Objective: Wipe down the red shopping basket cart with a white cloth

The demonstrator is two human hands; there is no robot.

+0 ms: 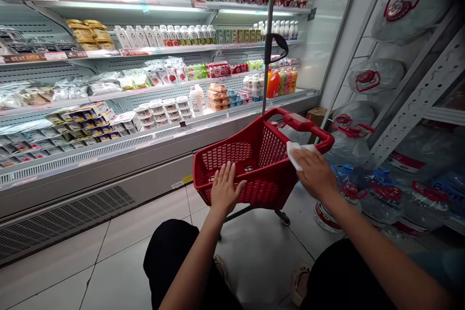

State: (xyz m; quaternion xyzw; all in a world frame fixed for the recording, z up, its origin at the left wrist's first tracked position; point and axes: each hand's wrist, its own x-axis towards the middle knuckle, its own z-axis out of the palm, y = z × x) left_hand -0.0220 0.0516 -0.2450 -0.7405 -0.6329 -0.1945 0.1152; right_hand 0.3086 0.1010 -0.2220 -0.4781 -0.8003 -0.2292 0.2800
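Observation:
A small red plastic shopping cart [254, 173] stands right in front of me, with perforated sides and a hollow basket. My left hand [225, 189] is at the near side wall of its basket, fingers stretched out and holding nothing; whether it touches the plastic I cannot tell. Under my right hand [314, 172] is a white wipe [296, 155], pressed against the cart's rear edge just below the red handle [305, 125]. The palm hides part of the wipe.
An open refrigerated display [160, 147] with several shelves of dairy goods runs behind the cart. A grey pole [269, 19] with a black hook rises from the cart. Large water bottles [385, 198] crowd the right side, beside a white metal rack [417, 92]. Tiled floor [131, 252] lies below.

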